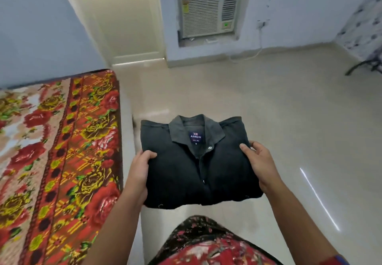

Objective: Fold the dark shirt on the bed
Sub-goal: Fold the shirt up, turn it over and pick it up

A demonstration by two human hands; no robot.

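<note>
The dark shirt [198, 167] is folded into a neat rectangle, collar and blue label facing up, buttons down the front. It is held in the air over the floor, just right of the bed [57, 151]. My left hand [140, 167] grips its left edge, thumb on top and fingers underneath. On the opposite edge my right hand [260, 161] holds it the same way. The bed is covered with a red and yellow floral spread; nothing lies on the part I see.
Pale tiled floor [248, 103] stretches ahead and to the right. A cream door [124, 20] and a window air conditioner [208, 13] are on the far wall. A dark stand's leg [361, 66] shows at far right. My floral clothing [206, 244] fills the bottom.
</note>
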